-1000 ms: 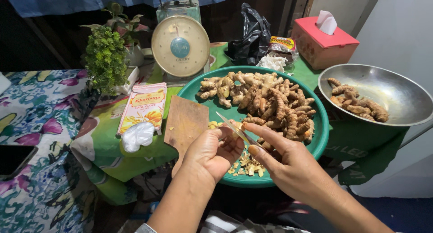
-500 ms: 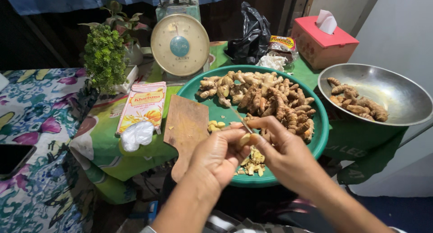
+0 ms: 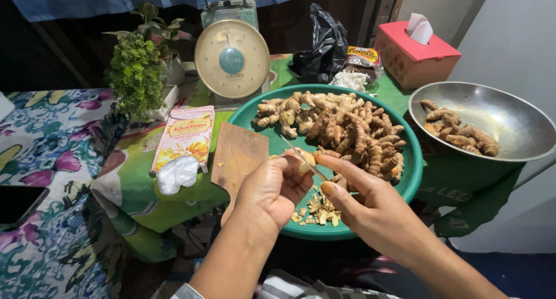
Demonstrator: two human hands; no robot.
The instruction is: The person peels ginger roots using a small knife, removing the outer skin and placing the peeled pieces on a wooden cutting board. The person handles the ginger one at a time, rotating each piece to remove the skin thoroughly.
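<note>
My left hand point(image 3: 271, 187) pinches a small pale piece of turmeric root point(image 3: 305, 159) over the near side of a round green tray point(image 3: 410, 177). In my right hand point(image 3: 370, 205) is a thin knife point(image 3: 301, 156) whose blade rests against that piece. A heap of knobbly brown turmeric roots point(image 3: 341, 125) fills the far half of the tray. Small cut bits and peelings point(image 3: 315, 209) lie in the tray under my hands. A wooden cutting board point(image 3: 237, 155) leans on the tray's left edge.
A steel bowl point(image 3: 509, 122) with a few roots stands at right. Behind the tray are a dial kitchen scale point(image 3: 231, 59), a black plastic bag point(image 3: 321, 44) and a red tissue box point(image 3: 414, 53). A glove box point(image 3: 184, 134), potted plant point(image 3: 136, 73) and dark phone point(image 3: 17, 203) are left.
Both hands have stayed together over the tray's near side, shifting slightly. The knife blade has changed angle against the piece held in my left fingers.
</note>
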